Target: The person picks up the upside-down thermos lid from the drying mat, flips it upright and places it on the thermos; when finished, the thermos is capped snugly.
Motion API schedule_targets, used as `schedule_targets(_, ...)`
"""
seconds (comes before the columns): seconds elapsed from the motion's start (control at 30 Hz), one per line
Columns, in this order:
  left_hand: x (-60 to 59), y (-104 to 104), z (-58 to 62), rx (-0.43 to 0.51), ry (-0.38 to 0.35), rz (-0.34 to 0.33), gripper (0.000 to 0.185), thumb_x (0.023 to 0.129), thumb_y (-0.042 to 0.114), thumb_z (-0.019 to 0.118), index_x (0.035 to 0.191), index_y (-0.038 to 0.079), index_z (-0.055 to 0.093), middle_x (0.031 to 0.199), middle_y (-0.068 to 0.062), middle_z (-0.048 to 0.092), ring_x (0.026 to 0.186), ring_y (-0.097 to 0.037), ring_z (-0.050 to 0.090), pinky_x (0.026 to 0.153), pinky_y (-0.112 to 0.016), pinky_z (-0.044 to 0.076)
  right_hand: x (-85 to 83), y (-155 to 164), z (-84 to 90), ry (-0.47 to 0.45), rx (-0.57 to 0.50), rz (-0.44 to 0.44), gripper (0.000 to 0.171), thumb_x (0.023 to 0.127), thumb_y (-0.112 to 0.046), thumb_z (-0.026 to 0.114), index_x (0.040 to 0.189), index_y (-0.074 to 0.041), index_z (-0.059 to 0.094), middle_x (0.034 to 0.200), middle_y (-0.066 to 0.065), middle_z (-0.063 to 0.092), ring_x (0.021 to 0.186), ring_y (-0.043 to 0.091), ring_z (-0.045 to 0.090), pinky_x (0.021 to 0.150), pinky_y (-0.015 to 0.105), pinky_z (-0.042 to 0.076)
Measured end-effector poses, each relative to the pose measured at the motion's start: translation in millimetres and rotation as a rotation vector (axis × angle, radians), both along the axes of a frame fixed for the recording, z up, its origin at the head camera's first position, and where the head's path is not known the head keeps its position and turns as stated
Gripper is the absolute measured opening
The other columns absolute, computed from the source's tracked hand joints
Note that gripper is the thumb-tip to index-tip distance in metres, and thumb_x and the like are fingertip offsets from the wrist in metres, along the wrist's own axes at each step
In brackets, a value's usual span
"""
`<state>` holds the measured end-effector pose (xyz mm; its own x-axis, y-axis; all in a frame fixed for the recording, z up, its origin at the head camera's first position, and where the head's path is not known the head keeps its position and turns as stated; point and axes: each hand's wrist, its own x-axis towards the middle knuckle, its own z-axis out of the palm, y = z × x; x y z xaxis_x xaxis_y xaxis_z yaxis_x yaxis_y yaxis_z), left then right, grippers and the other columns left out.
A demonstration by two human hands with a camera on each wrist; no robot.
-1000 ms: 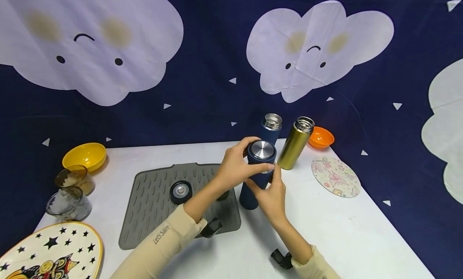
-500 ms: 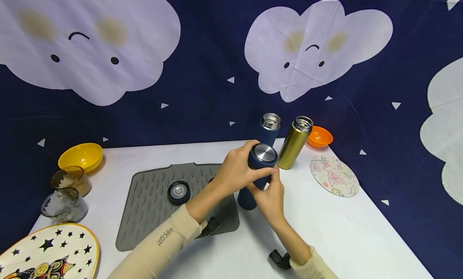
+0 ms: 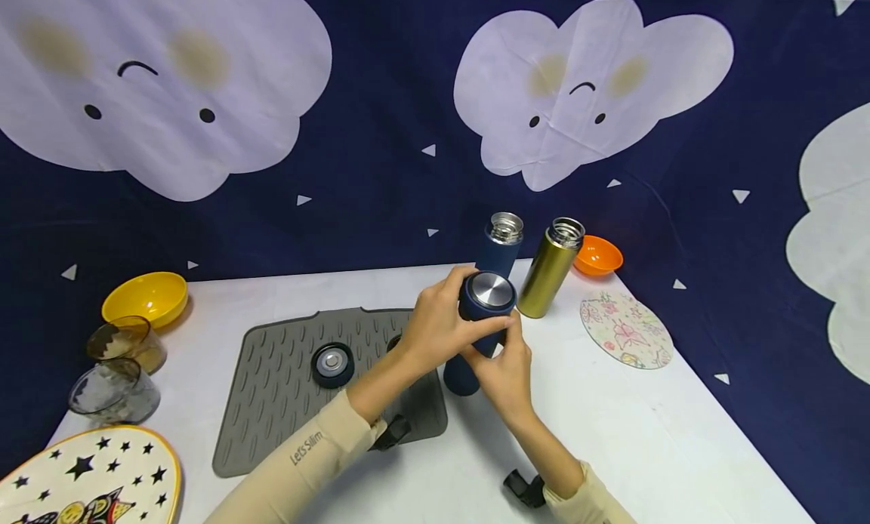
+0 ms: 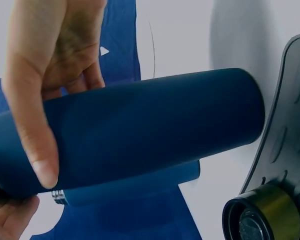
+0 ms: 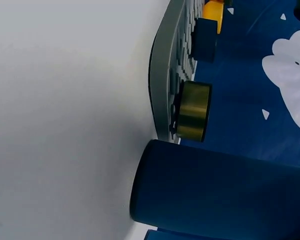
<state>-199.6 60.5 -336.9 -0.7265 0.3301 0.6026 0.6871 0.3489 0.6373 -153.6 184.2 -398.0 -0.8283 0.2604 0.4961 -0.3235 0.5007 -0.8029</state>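
Held lid (image 3: 490,290) slightly lower, uncapped blue bottle (image 3: 498,258) close behind.

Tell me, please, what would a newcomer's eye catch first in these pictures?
Probably the large pale cloud faces on the dark blue backdrop. Next, near the centre, the lidded dark blue bottle, with the left hand holding it near the top and the right hand just below. The yellow bowl also stands out at the back left of the table.
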Motion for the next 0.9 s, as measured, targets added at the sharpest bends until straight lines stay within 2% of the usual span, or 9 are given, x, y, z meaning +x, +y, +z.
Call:
schedule_targets(0.07,0.3,0.4,-1.3,-0.024,0.019,0.035,0.076,0.072,0.041,0.088,0.127,0.001,0.056,0.110,-0.012,0.071,0.094,-0.025,0.071,0.077,-0.034,0.058,0.1,-0.1,0.0,-0.001,-0.005,0.005,0.066,0.072,-0.005,0.085,0.129,-0.005,0.051,0.117,0.016,0.069,0.105,0.033,0.068,0.089,0.049,0.055)
schedule_targets(0.13,-2.5,-1.3,-0.4,-0.056,-0.009,-0.002,0.080,0.072,0.043,0.088,0.132,0.005,0.051,0.119,-0.011,0.067,0.101,-0.025,0.068,0.082,-0.037,0.057,0.5,-0.2,0.1,-0.001,0.001,0.008,0.065,0.072,-0.005,0.085,0.128,-0.004,0.052,0.115,0.016,0.070,0.105,0.032,0.068,0.088,0.049,0.055)
schedule_targets(0.27,-16.5,-10.2,6.7,-0.075,-0.191,-0.284,0.088,0.077,0.031,0.086,0.148,0.012,0.038,0.142,-0.007,0.052,0.124,-0.020,0.056,0.103,-0.041,0.048,1.0,-0.2,-0.1,-0.001,0.017,0.029,0.068,0.074,-0.012,0.087,0.131,-0.006,0.050,0.116,0.012,0.069,0.109,0.029,0.066,0.091,0.049,0.053)
schedule_targets(0.33,-24.0,-13.6,10.1,-0.057,-0.268,-0.407,0.086,0.077,0.021,0.086,0.149,0.012,0.039,0.141,-0.005,0.055,0.125,-0.017,0.055,0.107,-0.039,0.045,1.4,-0.1,0.1,-0.009,0.018,0.039,0.072,0.074,-0.018,0.088,0.134,-0.009,0.048,0.119,0.010,0.069,0.112,0.027,0.065,0.093,0.049,0.052)
schedule_targets(0.4,-27.9,-14.9,11.0,-0.031,-0.283,-0.453,0.076,0.076,0.016,0.086,0.142,0.009,0.049,0.128,-0.005,0.063,0.115,-0.015,0.061,0.103,-0.033,0.048,1.9,-0.2,0.1,-0.022,0.008,0.050,0.075,0.074,-0.021,0.088,0.137,-0.011,0.047,0.123,0.008,0.068,0.114,0.025,0.064,0.095,0.049,0.051)
schedule_targets(0.5,-25.8,-11.4,7.2,0.020,-0.210,-0.390,0.067,0.071,0.015,0.090,0.128,0.004,0.058,0.112,-0.006,0.069,0.100,-0.015,0.067,0.091,-0.027,0.054,2.6,-0.3,-0.7,-0.033,0.001,0.053,0.075,0.074,-0.021,0.088,0.136,-0.011,0.047,0.124,0.008,0.067,0.116,0.025,0.064,0.096,0.049,0.051)
schedule_targets(0.73,-9.1,3.6,-2.6,0.042,-0.066,-0.054,0.072,0.065,0.033,0.093,0.116,0.006,0.050,0.112,-0.009,0.062,0.102,-0.021,0.064,0.088,-0.034,0.055,1.1,-0.5,-2.6,0.030,0.033,-0.001,0.068,0.072,-0.010,0.088,0.129,-0.004,0.052,0.120,0.013,0.068,0.107,0.028,0.067,0.088,0.046,0.055)
schedule_targets(0.8,-9.5,3.9,-2.7,0.057,-0.081,-0.069,0.071,0.066,0.031,0.093,0.117,0.006,0.051,0.113,-0.009,0.063,0.102,-0.022,0.065,0.089,-0.034,0.056,0.3,0.2,-2.3,0.037,0.037,0.003,0.069,0.071,-0.010,0.088,0.129,-0.004,0.051,0.120,0.013,0.068,0.107,0.028,0.067,0.088,0.046,0.056)
schedule_targets(0.9,-15.5,-1.0,-2.4,0.102,-0.157,-0.198,0.069,0.068,0.022,0.092,0.124,0.004,0.055,0.116,-0.009,0.065,0.102,-0.020,0.066,0.089,-0.032,0.056,-1.5,2.0,-1.3,0.038,0.041,0.023,0.073,0.071,-0.013,0.089,0.132,-0.005,0.050,0.121,0.012,0.067,0.109,0.028,0.066,0.089,0.047,0.055)
